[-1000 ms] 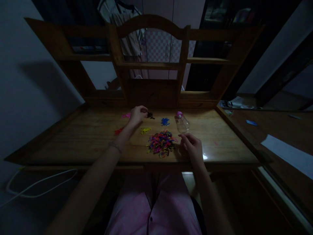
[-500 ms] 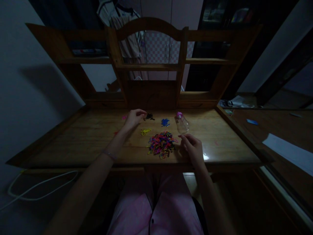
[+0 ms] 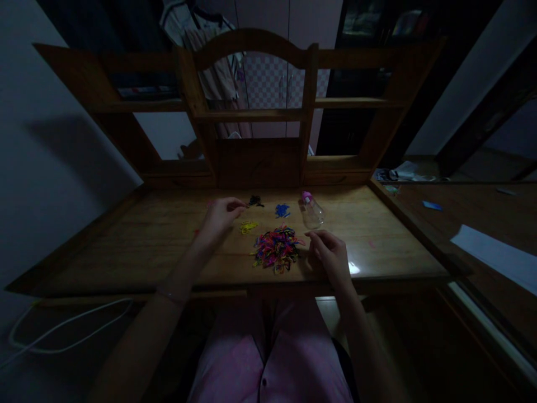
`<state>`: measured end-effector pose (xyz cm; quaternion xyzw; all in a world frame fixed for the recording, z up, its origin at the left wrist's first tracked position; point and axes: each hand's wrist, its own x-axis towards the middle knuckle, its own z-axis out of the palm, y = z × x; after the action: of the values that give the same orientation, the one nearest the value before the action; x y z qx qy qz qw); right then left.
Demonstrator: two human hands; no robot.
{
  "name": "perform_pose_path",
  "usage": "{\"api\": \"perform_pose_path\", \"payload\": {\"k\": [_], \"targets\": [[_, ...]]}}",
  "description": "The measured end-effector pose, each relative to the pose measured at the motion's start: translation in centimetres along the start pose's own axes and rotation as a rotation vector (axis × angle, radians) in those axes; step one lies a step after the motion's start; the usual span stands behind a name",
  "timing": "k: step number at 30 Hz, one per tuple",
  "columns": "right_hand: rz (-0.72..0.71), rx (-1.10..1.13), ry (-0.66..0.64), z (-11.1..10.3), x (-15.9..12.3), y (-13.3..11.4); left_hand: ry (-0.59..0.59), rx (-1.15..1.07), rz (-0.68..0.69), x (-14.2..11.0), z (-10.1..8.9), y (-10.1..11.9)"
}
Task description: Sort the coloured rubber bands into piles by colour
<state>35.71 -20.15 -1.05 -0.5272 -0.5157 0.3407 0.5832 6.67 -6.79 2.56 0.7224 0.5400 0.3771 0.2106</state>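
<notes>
A mixed pile of small coloured loops, like rubber bands (image 3: 277, 249), lies on the wooden desk in front of me. Behind it are smaller one-colour heaps: yellow bands (image 3: 248, 226), blue bands (image 3: 282, 210) and black bands (image 3: 255, 201). My left hand (image 3: 220, 219) is above the desk left of the black heap, thumb and forefinger pinched; anything between them is too small to make out. To the right of the mixed pile, my right hand (image 3: 330, 251) is closed in a pinch too, its contents unclear. A clear bottle with a pink cap (image 3: 313, 212) lies beyond it.
A red bit (image 3: 196, 232) shows left of my left wrist. The desk's wooden shelf frame (image 3: 251, 116) rises at the back. To the right is another brown surface with a white sheet (image 3: 495, 257) and a blue packet (image 3: 432, 205). A white cable (image 3: 67, 330) hangs at lower left.
My left hand has drawn back from the black heap, toward me and to the left, its fingers still together. My right hand stays about where it was. The view has shifted slightly.
</notes>
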Motion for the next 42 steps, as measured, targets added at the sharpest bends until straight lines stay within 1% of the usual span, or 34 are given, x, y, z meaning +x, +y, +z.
{"api": "perform_pose_path", "payload": {"k": [3, 5, 6, 8, 10, 12, 13, 16, 19, 21, 25, 30, 32, 36, 39, 42], "targets": [[-0.010, -0.006, 0.006, 0.0, 0.0, 0.1, 0.043, -0.032, -0.088, -2.0, -1.4, -0.9], [-0.013, -0.010, 0.008, 0.0, 0.0, 0.2, 0.031, -0.043, -0.134, -4.0, -1.8, -0.4], [-0.009, -0.011, 0.005, -0.1, 0.0, 0.3, -0.001, -0.052, -0.144, -5.0, -1.8, 0.2], [0.000, -0.011, -0.002, -0.1, 0.0, 0.4, -0.109, -0.069, -0.106, -6.9, -1.1, 1.8], [0.008, -0.011, -0.009, -0.1, 0.0, 0.4, -0.230, -0.067, -0.025, -8.5, 0.2, 3.7], [0.007, -0.014, -0.007, -0.1, 0.0, 0.3, -0.305, -0.048, 0.078, -9.4, 1.8, 5.6], [0.003, -0.016, -0.007, -0.1, 0.0, 0.3, -0.317, -0.032, 0.134, -9.6, 2.6, 6.4], [-0.007, -0.020, -0.005, 0.0, 0.0, 0.1, -0.338, 0.020, 0.275, -9.7, 4.9, 8.4], [-0.010, -0.027, -0.003, 0.1, 0.0, 0.0, -0.342, 0.090, 0.361, -9.3, 6.3, 9.3], [-0.009, -0.029, -0.006, 0.1, 0.0, -0.1, -0.346, 0.145, 0.402, -9.2, 6.7, 9.5], [0.000, -0.032, -0.021, 0.1, 0.0, -0.1, -0.371, 0.209, 0.466, -9.2, 7.1, 9.3], [-0.021, -0.088, -0.024, 0.0, 0.1, 0.2, -0.368, 0.205, 0.492, -9.3, 7.6, 8.5], [-0.044, -0.118, -0.073, 0.1, 0.1, 0.3, -0.363, 0.189, 0.490, -9.2, 7.9, 8.2], [-0.105, -0.227, -0.218, 0.2, 0.1, 0.3, -0.347, 0.153, 0.484, -8.9, 8.3, 8.0], [-0.138, -0.295, -0.264, 0.3, 0.2, 0.4, -0.319, 0.101, 0.468, -9.0, 8.0, 8.1], [-0.141, -0.306, -0.278, 0.3, 0.2, 0.5, -0.269, 0.050, 0.425, -9.7, 7.0, 8.4]]}}
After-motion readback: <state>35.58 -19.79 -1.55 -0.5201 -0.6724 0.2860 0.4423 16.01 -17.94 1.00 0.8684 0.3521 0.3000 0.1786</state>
